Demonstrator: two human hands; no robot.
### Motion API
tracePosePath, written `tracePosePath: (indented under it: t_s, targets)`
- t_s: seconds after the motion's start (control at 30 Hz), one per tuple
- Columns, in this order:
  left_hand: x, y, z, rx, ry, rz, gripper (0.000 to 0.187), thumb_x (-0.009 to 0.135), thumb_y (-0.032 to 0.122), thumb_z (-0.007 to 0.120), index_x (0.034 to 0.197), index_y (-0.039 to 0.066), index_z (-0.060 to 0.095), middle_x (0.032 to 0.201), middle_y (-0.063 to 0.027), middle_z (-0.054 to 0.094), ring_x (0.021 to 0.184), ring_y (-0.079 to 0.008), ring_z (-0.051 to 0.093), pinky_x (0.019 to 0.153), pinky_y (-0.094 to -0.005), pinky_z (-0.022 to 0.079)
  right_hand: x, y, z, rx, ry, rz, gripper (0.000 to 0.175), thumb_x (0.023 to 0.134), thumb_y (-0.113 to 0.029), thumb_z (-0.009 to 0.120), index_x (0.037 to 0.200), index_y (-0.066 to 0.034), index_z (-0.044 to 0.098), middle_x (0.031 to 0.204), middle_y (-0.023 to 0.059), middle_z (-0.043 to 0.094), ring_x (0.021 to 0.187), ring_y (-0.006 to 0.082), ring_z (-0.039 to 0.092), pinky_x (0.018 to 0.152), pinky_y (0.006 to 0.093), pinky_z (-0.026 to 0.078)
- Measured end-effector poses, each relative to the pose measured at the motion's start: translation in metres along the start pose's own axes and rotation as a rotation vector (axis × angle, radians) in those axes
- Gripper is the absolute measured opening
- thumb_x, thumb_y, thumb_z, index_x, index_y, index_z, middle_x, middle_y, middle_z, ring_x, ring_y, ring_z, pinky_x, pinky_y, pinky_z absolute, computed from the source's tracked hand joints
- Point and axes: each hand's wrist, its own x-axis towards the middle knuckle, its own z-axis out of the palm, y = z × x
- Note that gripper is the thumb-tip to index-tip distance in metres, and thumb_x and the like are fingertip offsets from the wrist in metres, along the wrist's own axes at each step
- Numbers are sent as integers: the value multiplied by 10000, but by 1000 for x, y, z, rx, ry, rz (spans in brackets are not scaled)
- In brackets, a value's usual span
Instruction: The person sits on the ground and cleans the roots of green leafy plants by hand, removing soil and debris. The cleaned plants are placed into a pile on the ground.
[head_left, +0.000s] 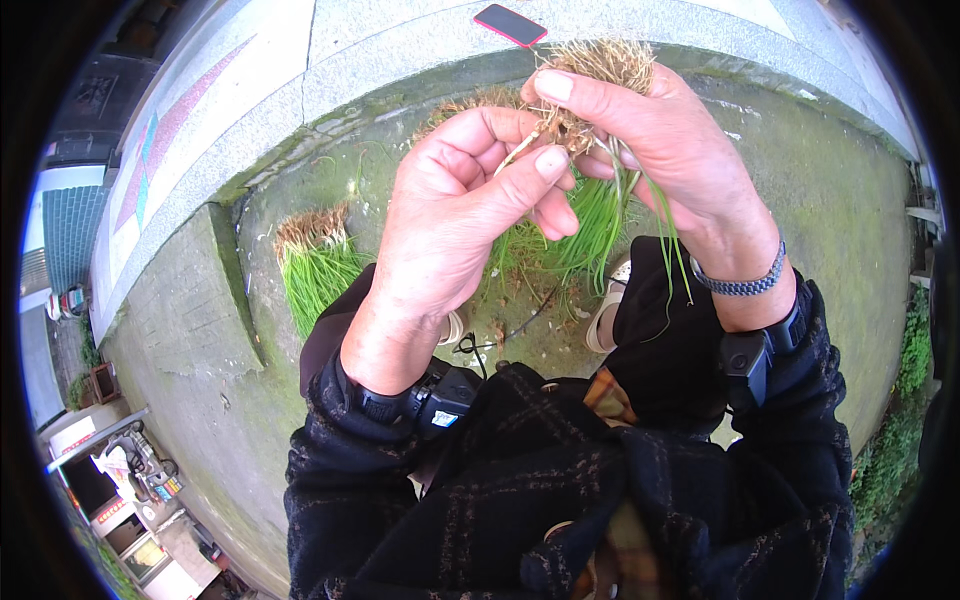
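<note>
My right hand (667, 135) holds a small bunch of thin green onions (604, 64), roots upward and green leaves hanging below the fingers. The thumb lies across the brown, matted root end. Close against it, my left hand (465, 187) pinches a pale stalk (517, 154) between thumb and fingers, just under the roots. Part of the grip is hidden by the fingers. On the ground to the left lies a neat bundle of green onions (319, 262), its roots pointing away from me. More brown roots (480, 101) show behind my left hand.
A phone with a red edge (510, 25) lies on the pale stone ledge (375, 45) ahead. A thin black cable (525, 322) runs over the mossy concrete ground (810, 225) between my feet. A sloping concrete block (187, 300) is at left.
</note>
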Motion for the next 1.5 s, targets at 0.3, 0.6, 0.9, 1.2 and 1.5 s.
tracePosePath:
  t_s: [0.3, 0.6, 0.9, 1.2, 1.5]
  targets:
    - [2, -1, -4, -72, 61, 29, 112, 906, 87, 592, 972, 3, 560, 799, -89, 645, 647, -160, 657, 584, -273, 559, 0, -4, 0, -43, 56, 40, 283, 906, -275, 588, 1014, -23, 658, 660, -68, 486, 580, 16, 429, 473, 189, 315]
    - [2, -2, -5, -65, 71, 65, 114, 909, 86, 585, 978, 1, 556, 807, -83, 639, 660, -163, 658, 593, -273, 559, 1, 1, -2, -68, 15, 44, 244, 864, -235, 603, 991, -37, 667, 774, -38, 586, 649, 39, 478, 531, 211, 370]
    - [0, 0, -7, -63, 76, 67, 131, 913, 92, 582, 1012, 7, 574, 818, -66, 642, 625, -124, 616, 545, -221, 491, 0, 0, -8, -73, -20, 79, 242, 876, -250, 621, 1007, -51, 664, 756, -55, 542, 658, 36, 469, 538, 209, 370]
    - [8, -2, -17, -200, 177, 62, 141, 918, 115, 581, 1031, 31, 587, 776, 14, 583, 556, -33, 384, 523, -187, 322, 3, 2, -11, 147, -108, 1, 290, 876, -86, 535, 1117, 70, 578, 827, 27, 605, 683, 78, 533, 656, 234, 463]
    - [8, -4, -10, -25, 159, 113, 185, 921, 129, 581, 1062, 11, 591, 803, 22, 603, 592, -1, 414, 534, -160, 324, -2, 3, -7, 88, -146, -10, 309, 890, -64, 511, 1162, 74, 556, 937, 126, 658, 781, 186, 660, 742, 302, 541]
